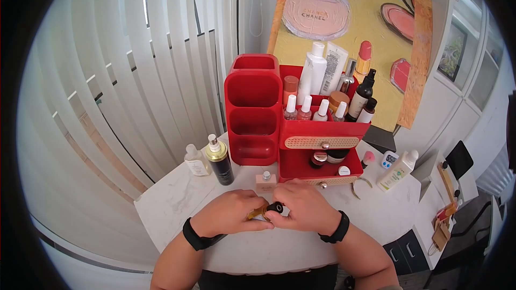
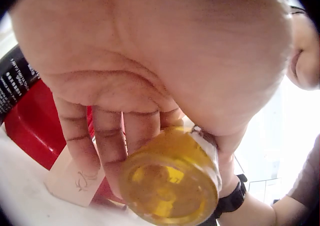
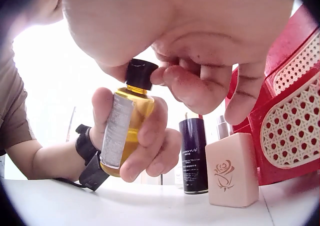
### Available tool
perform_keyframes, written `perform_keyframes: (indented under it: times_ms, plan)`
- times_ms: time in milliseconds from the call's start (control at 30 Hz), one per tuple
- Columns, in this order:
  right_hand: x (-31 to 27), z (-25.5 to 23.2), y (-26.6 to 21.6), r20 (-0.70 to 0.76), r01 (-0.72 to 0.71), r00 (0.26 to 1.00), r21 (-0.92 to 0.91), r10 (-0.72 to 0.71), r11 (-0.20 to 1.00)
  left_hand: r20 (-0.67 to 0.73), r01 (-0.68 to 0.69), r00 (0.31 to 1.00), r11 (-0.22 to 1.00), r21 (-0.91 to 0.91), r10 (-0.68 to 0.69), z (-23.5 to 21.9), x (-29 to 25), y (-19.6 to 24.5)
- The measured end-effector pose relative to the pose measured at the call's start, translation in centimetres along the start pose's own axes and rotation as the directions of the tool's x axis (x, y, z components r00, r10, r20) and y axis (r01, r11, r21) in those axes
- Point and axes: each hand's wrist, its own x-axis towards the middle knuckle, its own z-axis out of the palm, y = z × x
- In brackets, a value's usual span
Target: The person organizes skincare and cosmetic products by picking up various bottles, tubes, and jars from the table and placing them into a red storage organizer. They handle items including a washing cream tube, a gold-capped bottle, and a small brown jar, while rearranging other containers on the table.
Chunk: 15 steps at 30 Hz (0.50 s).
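In front of me my left hand [image 1: 228, 210] grips a small bottle of yellow liquid [image 3: 142, 104], its body tilted and a pale label on one side. The bottle's round base [image 2: 169, 192] faces the left wrist view. My right hand [image 1: 310, 207] pinches the black cap [image 3: 140, 75] at the neck between thumb and forefinger. Just beyond the hands, a pink square perfume bottle [image 3: 233, 171] with a rose design stands upright on the white marbled table [image 1: 252, 252].
A red organizer [image 1: 252, 64] full of bottles stands behind, its lower drawer [image 1: 301, 181] pulled out. To the left are a black-and-gold spray bottle [image 1: 219, 164] and a clear bottle [image 1: 195, 162]. A white lotion bottle [image 1: 398, 172] and a small timer [image 1: 389, 159] stand right.
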Motion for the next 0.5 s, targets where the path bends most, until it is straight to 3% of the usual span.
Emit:
perform_keyframes:
  times_ms: [67, 267, 333, 500]
  plan:
    - [0.03, -0.03, -0.09, -0.039, 0.004, 0.999, 0.035, -0.003, 0.999, 0.000, -0.001, 1.000, 1.000, 0.001, 0.001, -0.04, 0.02, 0.03]
    - [-0.09, -0.17, -0.18, 0.022, -0.088, 0.996, 0.121, 0.086, 0.989, -0.006, 0.000, 1.000, 1.000, 0.009, 0.000, -0.13, -0.02, 0.04]
    - [-0.01, -0.17, -0.07, 0.000, 0.001, 1.000, 0.134, -0.001, 0.991, -0.010, -0.008, 1.000, 1.000, 0.017, 0.008, -0.08, 0.03, -0.06]
    - [-0.18, 0.39, 0.59, -0.009, 0.049, 0.999, 0.171, -0.048, 0.984, -0.001, -0.001, 1.000, 1.000, 0.020, 0.001, 0.05, 0.04, 0.02]
